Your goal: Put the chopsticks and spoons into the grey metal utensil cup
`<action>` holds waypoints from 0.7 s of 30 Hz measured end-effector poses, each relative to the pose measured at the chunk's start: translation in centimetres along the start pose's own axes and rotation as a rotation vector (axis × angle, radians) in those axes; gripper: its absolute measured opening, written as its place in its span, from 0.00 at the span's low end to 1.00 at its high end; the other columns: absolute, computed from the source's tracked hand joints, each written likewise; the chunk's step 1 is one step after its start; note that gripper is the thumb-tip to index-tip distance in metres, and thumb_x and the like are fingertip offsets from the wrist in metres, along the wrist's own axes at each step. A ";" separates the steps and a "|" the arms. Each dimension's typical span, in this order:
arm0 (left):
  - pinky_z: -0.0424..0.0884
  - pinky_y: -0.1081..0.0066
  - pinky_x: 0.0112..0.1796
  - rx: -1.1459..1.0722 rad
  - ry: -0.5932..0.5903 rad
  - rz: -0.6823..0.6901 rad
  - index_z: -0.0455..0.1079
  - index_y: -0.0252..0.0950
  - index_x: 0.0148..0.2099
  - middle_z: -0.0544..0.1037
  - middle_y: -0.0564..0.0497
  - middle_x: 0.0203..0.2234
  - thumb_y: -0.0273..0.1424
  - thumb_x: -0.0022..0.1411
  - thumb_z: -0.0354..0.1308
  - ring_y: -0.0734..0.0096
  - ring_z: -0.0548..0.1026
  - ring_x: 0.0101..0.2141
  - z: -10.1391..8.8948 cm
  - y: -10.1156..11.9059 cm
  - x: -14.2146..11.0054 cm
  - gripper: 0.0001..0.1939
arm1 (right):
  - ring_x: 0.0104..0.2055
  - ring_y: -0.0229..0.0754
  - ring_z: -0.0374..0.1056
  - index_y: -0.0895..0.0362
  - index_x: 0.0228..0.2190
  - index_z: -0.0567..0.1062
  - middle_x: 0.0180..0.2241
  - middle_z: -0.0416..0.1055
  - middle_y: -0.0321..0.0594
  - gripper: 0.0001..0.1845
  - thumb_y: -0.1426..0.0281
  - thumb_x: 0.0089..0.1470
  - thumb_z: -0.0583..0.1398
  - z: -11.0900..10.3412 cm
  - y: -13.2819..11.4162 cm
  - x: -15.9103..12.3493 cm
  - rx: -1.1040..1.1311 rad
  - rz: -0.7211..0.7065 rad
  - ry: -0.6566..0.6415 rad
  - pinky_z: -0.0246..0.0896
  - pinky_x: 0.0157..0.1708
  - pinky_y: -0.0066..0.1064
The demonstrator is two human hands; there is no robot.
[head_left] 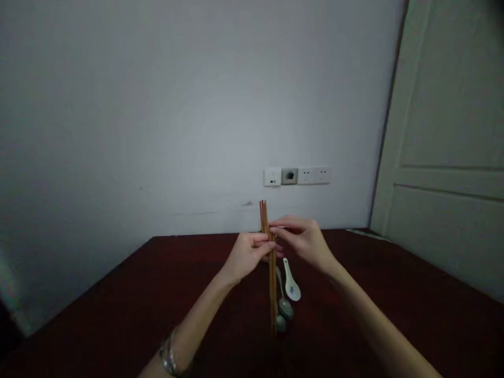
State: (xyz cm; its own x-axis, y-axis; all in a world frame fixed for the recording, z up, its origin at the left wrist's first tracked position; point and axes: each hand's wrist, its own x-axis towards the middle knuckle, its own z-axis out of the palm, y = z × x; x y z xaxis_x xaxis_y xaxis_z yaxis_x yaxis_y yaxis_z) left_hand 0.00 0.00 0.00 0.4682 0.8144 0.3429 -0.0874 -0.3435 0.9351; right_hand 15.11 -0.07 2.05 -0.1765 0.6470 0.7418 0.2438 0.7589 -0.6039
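A bundle of several wooden chopsticks [273,283] is held upright over the table, leaning slightly. My left hand [250,252] is closed around its middle, thumb in front. Higher up, the thumb and fingers of my right hand [301,239] pinch at the chopsticks from the right; exactly how many sticks they grip cannot be made out. Just right of the bundle lies a white ceramic soup spoon [292,289] with a blue mark in its bowl. Beside it is a metal spoon [285,308]. Another metal spoon [281,323] is partly hidden behind the chopsticks.
The dark red table [177,294] reaches back to a pale wall [197,131]. Sockets and switch plates [314,175] are set in the wall above the table. A panelled door [449,157] stands at the right. A thin flat item [368,234] lies at the table's back right edge.
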 end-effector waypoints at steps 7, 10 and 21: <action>0.70 0.67 0.35 -0.039 0.033 -0.082 0.72 0.27 0.35 0.77 0.42 0.31 0.33 0.51 0.58 0.66 0.75 0.31 0.4 0.6 -0.1 0.13 | 0.30 0.38 0.68 0.59 0.28 0.77 0.28 0.74 0.41 0.08 0.69 0.46 0.59 -0.1 -0.1 -0.1 -0.005 -0.001 0.015 0.62 0.30 0.28; 0.70 0.68 0.35 -0.042 0.036 -0.097 0.72 0.27 0.34 0.77 0.41 0.30 0.33 0.51 0.58 0.66 0.75 0.31 0.4 0.7 -0.1 0.13 | 0.31 0.38 0.68 0.59 0.28 0.77 0.29 0.74 0.41 0.08 0.69 0.46 0.59 -0.1 0.1 0.0 0.000 0.004 0.009 0.62 0.30 0.28; 0.70 0.68 0.34 -0.037 0.048 -0.074 0.72 0.27 0.34 0.77 0.42 0.29 0.33 0.51 0.59 0.67 0.75 0.30 0.4 0.4 -0.1 0.12 | 0.30 0.38 0.68 0.59 0.27 0.77 0.29 0.74 0.41 0.08 0.68 0.45 0.60 -0.1 0.3 -0.1 0.026 0.057 0.008 0.63 0.30 0.28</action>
State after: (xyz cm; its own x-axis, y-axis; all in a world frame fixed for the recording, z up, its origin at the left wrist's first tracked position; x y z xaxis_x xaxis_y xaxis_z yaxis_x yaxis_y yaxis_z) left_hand 0.29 -0.36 0.30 0.4322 0.8586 0.2756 -0.0872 -0.2644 0.9605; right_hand 15.26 0.08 1.79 -0.1554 0.6886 0.7083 0.2283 0.7226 -0.6525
